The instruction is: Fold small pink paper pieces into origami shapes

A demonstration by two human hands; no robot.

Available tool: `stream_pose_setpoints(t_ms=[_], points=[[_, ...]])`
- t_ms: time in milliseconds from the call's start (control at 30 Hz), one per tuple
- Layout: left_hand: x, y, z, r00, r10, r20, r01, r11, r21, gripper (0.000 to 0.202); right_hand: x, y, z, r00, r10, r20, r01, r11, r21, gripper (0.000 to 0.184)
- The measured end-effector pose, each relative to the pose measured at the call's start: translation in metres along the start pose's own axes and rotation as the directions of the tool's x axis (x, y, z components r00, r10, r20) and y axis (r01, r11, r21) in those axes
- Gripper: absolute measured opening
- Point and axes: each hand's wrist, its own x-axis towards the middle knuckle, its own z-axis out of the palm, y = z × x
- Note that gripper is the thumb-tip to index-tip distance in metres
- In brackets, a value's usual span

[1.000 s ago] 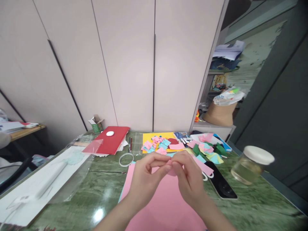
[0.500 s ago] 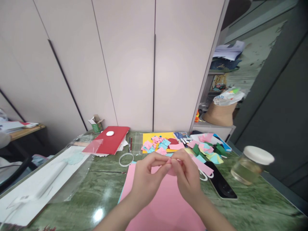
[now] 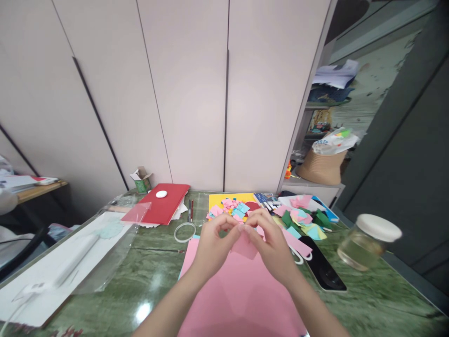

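Observation:
My left hand (image 3: 216, 245) and my right hand (image 3: 271, 245) meet at their fingertips above the middle of the table. Between them they pinch a small piece of pink paper (image 3: 244, 247), which hangs down from the fingers. Both hands are closed on its upper edge; the fingertips hide part of it. Underneath lies a large pink sheet (image 3: 238, 299), with a light blue edge showing at its left. Just beyond the hands, small folded pink and blue paper pieces (image 3: 241, 209) are spread on a yellow sheet (image 3: 215, 200).
Right of my hands are white-handled scissors (image 3: 298, 256), a black phone (image 3: 324, 267), a lidded jar (image 3: 365, 245) and green, pink and yellow paper scraps (image 3: 298, 217). To the left lie a tape ring (image 3: 184, 232), a red folder (image 3: 161, 208) and a white board (image 3: 42, 281).
The small pink paper now hangs lower and shows more of its face between my fingers. My hands have shifted slightly, fingertips side by side.

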Motion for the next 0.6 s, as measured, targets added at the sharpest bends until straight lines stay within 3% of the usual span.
stream_pose_setpoints(t_ms=[300,600], points=[[0.0041,-0.0063,0.0033,0.990,-0.026,-0.139,0.016,0.997,-0.074,0.017,0.0055,0.0007,-0.0112,0.986,0.035,0.161,-0.049,0.995,0.087,0.020],[0.0040,-0.0073,0.0049,0.987,-0.079,-0.138,0.058,0.987,-0.147,0.021,0.0037,-0.0028,-0.0078,0.990,0.041,0.134,-0.049,0.997,0.056,0.020]])
